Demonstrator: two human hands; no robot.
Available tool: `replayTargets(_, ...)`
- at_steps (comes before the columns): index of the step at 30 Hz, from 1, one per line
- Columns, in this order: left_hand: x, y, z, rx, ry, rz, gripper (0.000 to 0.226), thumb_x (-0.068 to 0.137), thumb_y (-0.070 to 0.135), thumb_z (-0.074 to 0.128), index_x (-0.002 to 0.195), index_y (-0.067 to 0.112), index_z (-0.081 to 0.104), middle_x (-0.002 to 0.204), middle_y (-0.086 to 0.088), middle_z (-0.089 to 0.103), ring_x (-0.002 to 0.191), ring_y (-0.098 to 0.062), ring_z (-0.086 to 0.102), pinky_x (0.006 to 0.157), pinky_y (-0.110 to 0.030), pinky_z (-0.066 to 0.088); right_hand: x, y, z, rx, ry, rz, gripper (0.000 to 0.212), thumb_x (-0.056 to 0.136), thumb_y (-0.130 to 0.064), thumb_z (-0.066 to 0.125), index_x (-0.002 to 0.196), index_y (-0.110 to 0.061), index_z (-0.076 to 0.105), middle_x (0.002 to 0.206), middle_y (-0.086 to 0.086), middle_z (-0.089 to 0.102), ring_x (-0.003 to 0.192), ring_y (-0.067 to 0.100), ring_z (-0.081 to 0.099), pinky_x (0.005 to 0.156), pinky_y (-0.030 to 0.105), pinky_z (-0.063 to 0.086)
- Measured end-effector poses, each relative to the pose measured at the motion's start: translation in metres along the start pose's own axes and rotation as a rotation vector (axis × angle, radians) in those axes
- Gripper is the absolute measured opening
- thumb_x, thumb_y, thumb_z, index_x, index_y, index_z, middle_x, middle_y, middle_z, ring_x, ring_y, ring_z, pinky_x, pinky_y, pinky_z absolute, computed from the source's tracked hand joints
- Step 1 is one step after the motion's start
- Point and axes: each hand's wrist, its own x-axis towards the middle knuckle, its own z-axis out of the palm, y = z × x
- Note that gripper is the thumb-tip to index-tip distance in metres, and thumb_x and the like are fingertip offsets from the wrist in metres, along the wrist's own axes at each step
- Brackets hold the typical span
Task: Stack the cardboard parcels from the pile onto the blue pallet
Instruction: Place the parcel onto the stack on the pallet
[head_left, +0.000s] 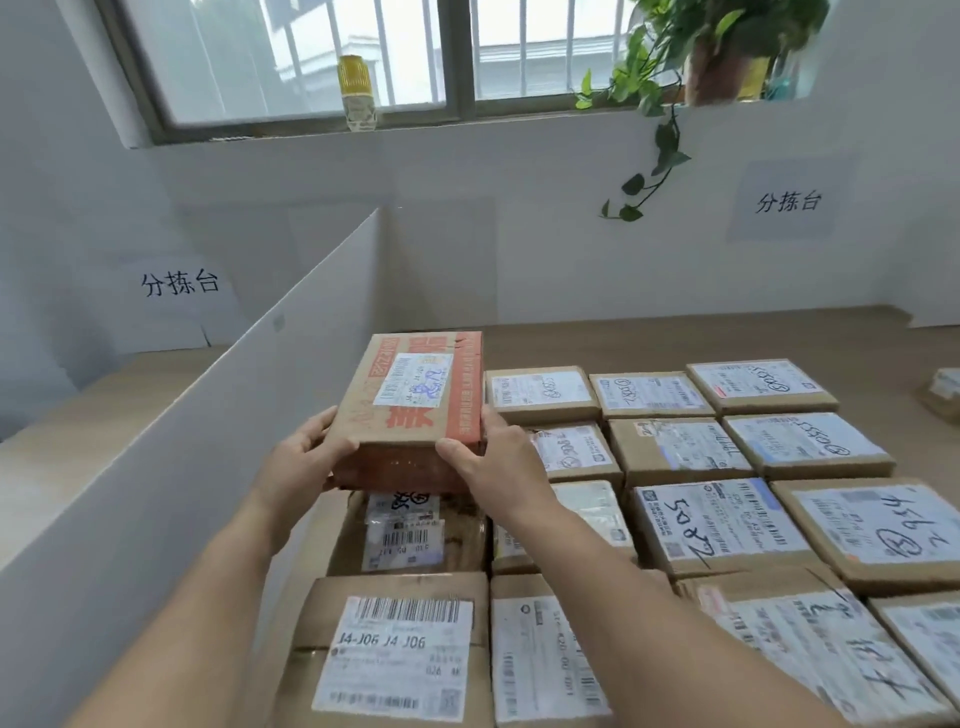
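So you're facing a white wall (519, 218) with a barred window (311, 57) up top, daylight coming through it. On the sill there's a yellow can (357, 91), and a trailing plant (722, 47) to your right. Left sign (179, 285) and right sign (788, 201) are paper, stuck on the wall. White partition (208, 415) on your left, wood surface (675, 338) below

Yellow-capped bottle (357, 93) on grey windowsill (467, 118); trailing green potted plant (670, 78) right; white partition board (208, 415) left; handwritten paper sign (179, 283), another (787, 201).
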Motion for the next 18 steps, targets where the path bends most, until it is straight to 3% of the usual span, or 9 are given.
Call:
replayTargets(4, 0.01, -0.007, 0.0, -0.009, -0.054, -0.022, 0.034, 0.095, 0.017, 0.05, 0.126, 0.031, 0.051, 0.108, 0.002, 0.066, 0.094, -0.016, 0.063, 0.074, -0.031, 0.051, 0.003, 0.001, 0.003, -0.034, 0.035, 0.027, 0.059, 0.089, -0.052, 0.052, 0.138, -0.022, 0.043, 0.124, 0.006, 0.053, 0.112, 0.021, 0.05, 0.094, 0.036, 0.045)
replayTargets(9, 0.015, -0.014, -0.005, 0.008, -0.041, -0.013, 0.037, 0.094, 0.017, 0.051, 0.13, 0.026, 0.049, 0.108, 0.005, 0.065, 0.094, -0.016, 0.063, 0.082, -0.039, 0.053, 0.004, -0.003, 0.004, -0.05, 0.047, 0.011, 0.058, 0.09, -0.051, 0.051, 0.14, -0.022, 0.041, 0.125, 0.004, 0.053, 0.112, 0.018, 0.05, 0.093, 0.032, 0.044)
replayTargets(14, 0.015, -0.013, -0.003, 0.007, -0.045, 0.0, 0.031, 0.094, 0.015, 0.05, 0.122, 0.029, 0.047, 0.103, 0.008, 0.064, 0.088, -0.011, 0.062, 0.073, -0.032, 0.052, -0.001, -0.003, 0.005, -0.035, 0.061, 0.005, 0.057, 0.09, -0.05, 0.051, 0.14, -0.024, 0.042, 0.126, 0.001, 0.053, 0.114, 0.016, 0.049, 0.095, 0.031, 0.044)
replayTargets(18, 0.011, -0.011, 0.001, 0.032, -0.056, 0.016, 0.035, 0.093, 0.019, 0.053, 0.124, 0.031, 0.045, 0.108, 0.008, 0.061, 0.095, -0.011, 0.062, 0.08, -0.036, 0.054, -0.005, 0.002, 0.001, 0.013, 0.071, 0.009, 0.051, 0.09, -0.049, 0.053, 0.135, -0.028, 0.047, 0.124, -0.002, 0.056, 0.113, 0.013, 0.052, 0.097, 0.035, 0.046)
